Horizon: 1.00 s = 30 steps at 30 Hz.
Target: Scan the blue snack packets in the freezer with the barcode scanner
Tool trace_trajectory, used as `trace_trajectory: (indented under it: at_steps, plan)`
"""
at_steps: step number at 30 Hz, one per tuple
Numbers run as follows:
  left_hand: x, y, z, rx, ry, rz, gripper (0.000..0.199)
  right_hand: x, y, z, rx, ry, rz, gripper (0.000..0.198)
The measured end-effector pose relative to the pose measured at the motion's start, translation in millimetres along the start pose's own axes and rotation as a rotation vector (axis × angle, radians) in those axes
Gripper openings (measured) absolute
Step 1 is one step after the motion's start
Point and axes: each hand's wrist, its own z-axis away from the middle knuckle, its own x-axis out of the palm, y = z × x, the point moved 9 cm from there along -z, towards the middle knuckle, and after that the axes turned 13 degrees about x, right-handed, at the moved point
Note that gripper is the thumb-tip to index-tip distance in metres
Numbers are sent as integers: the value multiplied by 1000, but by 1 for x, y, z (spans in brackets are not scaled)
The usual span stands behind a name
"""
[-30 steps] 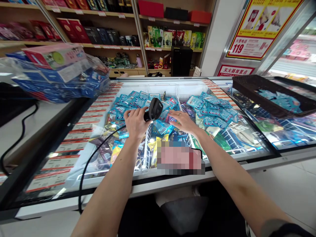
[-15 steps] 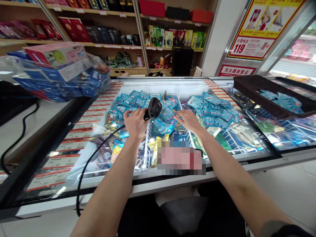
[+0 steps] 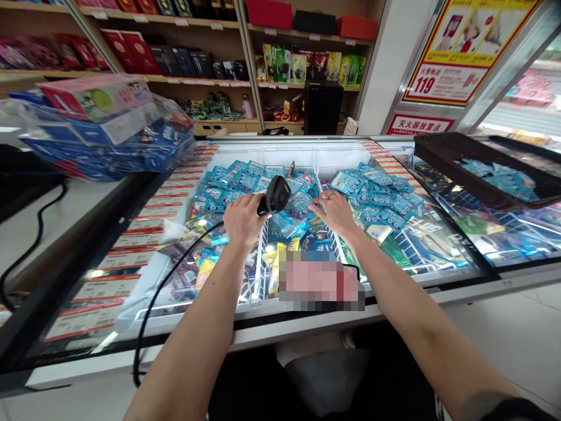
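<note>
A black barcode scanner with a cable is gripped in my left hand, its head tilted over the blue packets. My right hand hovers at or just touches the right side of the middle blue packets, thumb and fingers apart; whether the fingertips touch is unclear. One pile of blue packets lies to the left, behind the scanner. Another pile of blue packets lies to the right of my right hand. These packets rest on the glass-topped freezer.
A pixelated pink item lies at the freezer's front edge. Bagged boxes stand at the left. A dark brown basket with blue packets sits at the right. The scanner's black cable hangs over the front edge. Stocked shelves stand behind.
My left hand and the scanner have shifted slightly right and down. My right hand has curled its fingers a little and drawn slightly upward. The packets look unchanged.
</note>
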Motion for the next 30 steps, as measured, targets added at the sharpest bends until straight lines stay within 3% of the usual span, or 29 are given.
trace_trajectory:
  at_steps: [5, 12, 20, 23, 30]
  plan:
    - [2, 6, -1, 40, -24, 15, 30, -1, 18, -4, 101, 69, 17, 50]
    - [3, 8, -2, 57, -28, 7, 30, 2, 31, -9, 151, 52, -32, 32]
    - [4, 9, -2, 68, -36, 42, 28, 2, 33, -7, 145, 23, -47, 56]
    - [4, 9, -2, 76, -30, 42, 28, 4, 36, -10, 158, 22, -91, 54]
    - [4, 13, -3, 129, -39, 27, 28, 3, 60, -13, 327, 67, -338, 58]
